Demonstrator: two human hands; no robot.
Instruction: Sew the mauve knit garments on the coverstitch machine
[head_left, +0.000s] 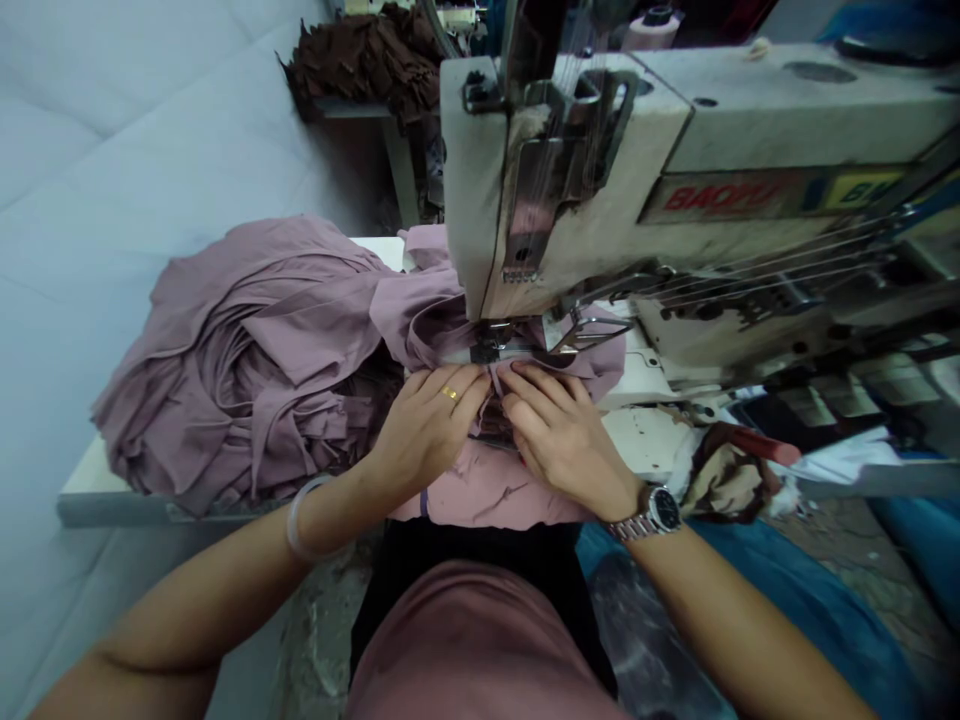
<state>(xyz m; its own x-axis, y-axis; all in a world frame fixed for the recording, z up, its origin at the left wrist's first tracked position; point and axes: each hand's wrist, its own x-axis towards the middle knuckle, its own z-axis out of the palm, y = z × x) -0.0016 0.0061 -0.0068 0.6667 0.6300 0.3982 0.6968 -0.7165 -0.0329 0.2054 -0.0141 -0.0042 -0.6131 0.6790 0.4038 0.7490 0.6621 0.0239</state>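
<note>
Left hand (431, 430) with gold ring (449, 392) and bangle (300, 520), right hand (562, 435) with wristwatch (660, 510): both closed, pinching a folded mauve garment panel (487, 490) together just near of the presser foot (491, 342) of a white industrial sewing machine (570, 180). To the left on the white table (94, 495), touching the panel, a heaped pile of mauve cloth (247, 370); far left, behind the table, a brown fabric heap (367, 65) — on a separate shelf.

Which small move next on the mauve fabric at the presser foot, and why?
Probably feed the pinched fold toward the presser foot, keeping it straight: the left hand and right hand hold the mauve fabric together just in front of the foot.
</note>
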